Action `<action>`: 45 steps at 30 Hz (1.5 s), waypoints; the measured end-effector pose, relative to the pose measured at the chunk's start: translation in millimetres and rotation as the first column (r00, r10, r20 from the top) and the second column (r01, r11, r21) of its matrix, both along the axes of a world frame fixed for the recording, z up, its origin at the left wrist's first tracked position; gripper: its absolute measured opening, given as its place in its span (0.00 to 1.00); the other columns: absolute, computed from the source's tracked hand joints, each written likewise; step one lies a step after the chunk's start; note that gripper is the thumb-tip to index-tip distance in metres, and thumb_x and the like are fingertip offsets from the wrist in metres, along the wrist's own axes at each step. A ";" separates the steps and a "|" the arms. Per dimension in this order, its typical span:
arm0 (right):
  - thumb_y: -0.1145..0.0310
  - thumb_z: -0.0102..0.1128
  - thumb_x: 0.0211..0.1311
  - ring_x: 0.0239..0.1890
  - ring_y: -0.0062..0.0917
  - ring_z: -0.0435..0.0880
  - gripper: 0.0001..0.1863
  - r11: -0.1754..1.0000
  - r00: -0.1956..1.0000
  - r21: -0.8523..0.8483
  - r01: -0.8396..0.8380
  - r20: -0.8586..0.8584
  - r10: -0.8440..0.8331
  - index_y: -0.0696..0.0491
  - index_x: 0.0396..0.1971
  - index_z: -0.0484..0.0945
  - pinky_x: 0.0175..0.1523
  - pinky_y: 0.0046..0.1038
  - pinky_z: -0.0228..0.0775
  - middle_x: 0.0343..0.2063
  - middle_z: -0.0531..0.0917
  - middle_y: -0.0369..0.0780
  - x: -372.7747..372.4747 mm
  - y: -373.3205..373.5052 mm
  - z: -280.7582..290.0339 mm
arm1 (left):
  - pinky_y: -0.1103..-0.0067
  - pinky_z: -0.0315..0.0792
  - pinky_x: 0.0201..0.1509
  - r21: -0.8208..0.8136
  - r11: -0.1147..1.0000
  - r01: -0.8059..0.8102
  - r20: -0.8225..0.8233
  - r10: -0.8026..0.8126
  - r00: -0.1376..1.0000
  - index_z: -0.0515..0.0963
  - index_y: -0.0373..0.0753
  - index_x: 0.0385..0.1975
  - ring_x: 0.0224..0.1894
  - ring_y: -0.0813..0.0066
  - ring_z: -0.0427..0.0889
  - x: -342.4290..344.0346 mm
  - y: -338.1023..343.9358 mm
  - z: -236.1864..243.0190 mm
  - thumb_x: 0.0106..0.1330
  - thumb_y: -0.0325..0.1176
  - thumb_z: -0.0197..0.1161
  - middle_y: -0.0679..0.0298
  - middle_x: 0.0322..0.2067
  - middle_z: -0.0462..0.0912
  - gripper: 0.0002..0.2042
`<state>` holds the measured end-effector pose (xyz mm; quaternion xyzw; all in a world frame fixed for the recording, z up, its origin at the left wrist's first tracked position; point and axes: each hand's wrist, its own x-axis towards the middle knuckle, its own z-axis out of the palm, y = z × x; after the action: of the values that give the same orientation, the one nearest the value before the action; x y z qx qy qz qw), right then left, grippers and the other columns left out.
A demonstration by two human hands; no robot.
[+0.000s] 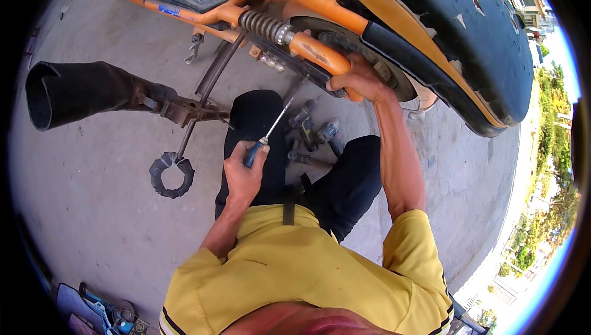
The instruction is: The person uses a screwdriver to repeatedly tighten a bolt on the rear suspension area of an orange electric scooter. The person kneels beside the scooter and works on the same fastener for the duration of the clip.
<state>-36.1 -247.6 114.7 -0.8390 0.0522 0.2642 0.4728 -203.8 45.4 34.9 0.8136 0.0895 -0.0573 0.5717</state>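
My left hand [244,175] is closed round the blue handle of a screwdriver [253,154], above my left thigh. Its thin metal shaft points away from me, up toward the underside of an orange-framed vehicle [351,10]. A shock absorber [320,52] with a bare coil spring and a scuffed orange cylinder slants along the vehicle's near side. Around the lower end of that cylinder wraps my right hand [360,79], beside the wheel [394,76]. Whether the screwdriver's tip touches anything, I cannot tell.
A metal bar assembly with a wide black tube [80,94] and a black-wrapped ring [172,175] stands at left. Several metal parts [311,132] lie on the concrete between my knees. The torn black seat [462,33] overhangs at right. Tools [101,310] lie at lower left.
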 end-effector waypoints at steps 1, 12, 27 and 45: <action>0.67 0.73 0.41 0.30 0.28 0.81 0.33 1.000 0.999 -0.001 -0.008 0.041 0.008 0.59 0.53 0.81 0.36 0.30 0.74 0.30 0.81 0.41 -1.1 1.7 -1.6 | 0.79 0.66 0.27 -0.068 0.998 -0.006 -0.051 0.002 0.999 0.81 0.33 0.35 0.22 0.82 0.74 0.2 3.8 -3.9 0.70 0.37 0.71 0.66 0.19 0.77 0.12; 0.61 0.75 0.40 0.41 0.33 0.83 0.33 0.999 0.998 -0.046 0.005 0.056 -0.002 0.58 0.51 0.81 0.35 0.39 0.79 0.35 0.82 0.43 -3.5 -8.2 -11.8 | 0.79 0.71 0.36 -0.204 0.979 -0.028 -0.117 0.004 0.993 0.81 0.31 0.39 0.31 0.81 0.76 7.6 6.1 -25.3 0.71 0.36 0.69 0.66 0.28 0.82 0.12; 0.54 0.73 0.40 0.46 0.36 0.82 0.38 0.986 1.000 -0.163 -0.018 -0.020 0.014 0.56 0.55 0.77 0.50 0.37 0.74 0.42 0.84 0.45 -3.4 2.0 8.9 | 0.61 0.76 0.32 0.253 0.965 0.068 0.380 -0.164 0.910 0.77 0.35 0.36 0.29 0.44 0.84 15.5 15.5 -33.8 0.60 0.33 0.77 0.49 0.28 0.84 0.14; 0.55 0.72 0.38 0.56 0.37 0.78 0.42 0.962 0.999 -0.269 -0.042 -0.016 0.039 0.57 0.58 0.77 0.59 0.37 0.69 0.51 0.81 0.50 -5.4 -8.1 3.4 | 0.69 0.74 0.38 0.016 0.994 0.111 0.195 -0.112 0.974 0.72 0.34 0.38 0.29 0.65 0.80 25.3 19.7 -11.6 0.62 0.26 0.68 0.56 0.27 0.80 0.11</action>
<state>-41.5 -255.7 118.1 -0.8949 0.0733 0.2689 0.3485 -178.6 65.0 23.3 0.8204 -0.0127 -0.0086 0.5716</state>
